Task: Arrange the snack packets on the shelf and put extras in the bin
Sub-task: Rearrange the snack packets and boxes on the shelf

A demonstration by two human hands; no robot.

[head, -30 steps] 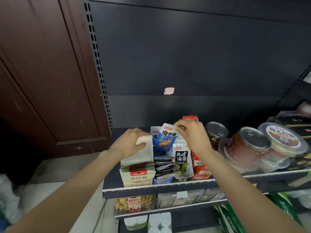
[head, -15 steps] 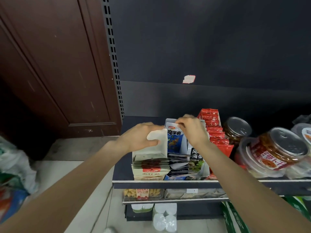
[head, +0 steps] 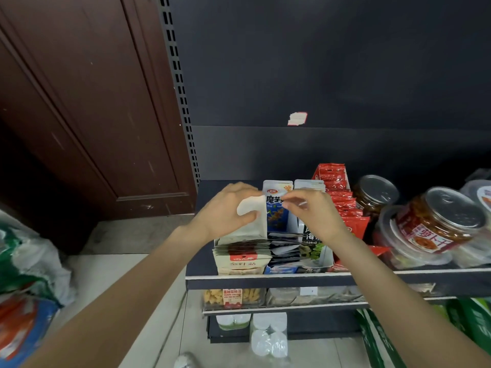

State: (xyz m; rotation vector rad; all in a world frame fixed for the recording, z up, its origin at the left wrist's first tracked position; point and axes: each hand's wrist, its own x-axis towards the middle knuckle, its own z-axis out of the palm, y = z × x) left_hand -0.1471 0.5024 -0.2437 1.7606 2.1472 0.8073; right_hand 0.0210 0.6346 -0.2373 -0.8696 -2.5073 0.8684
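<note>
the dark shelf (head: 398,277) carries rows of snack packets at its left end. beige packets (head: 240,257) stand in the leftmost row, dark packets (head: 285,248) lie flat in the middle row inside a white carton, and red packets (head: 342,205) run in a row to the right. right of those stand a lidded jar (head: 376,197) and clear plastic tubs (head: 435,227) of preserved food, lying tilted. a lower shelf holds a box of yellowish snacks (head: 233,297); white rolls (head: 268,333) sit below that. a brown door (head: 87,107) stands left of the shelving, and printed bags (head: 24,288) rest on the floor at far left. no bin can be made out.

the left hand (head: 228,211) is curled over the top of an upright white packet (head: 252,221) at the back of the beige row, thumb and fingers grasping it. the right hand (head: 316,211) pinches the upper edge of a blue packet (head: 276,208) standing just beside the white one, and covers part of the packets behind it.
</note>
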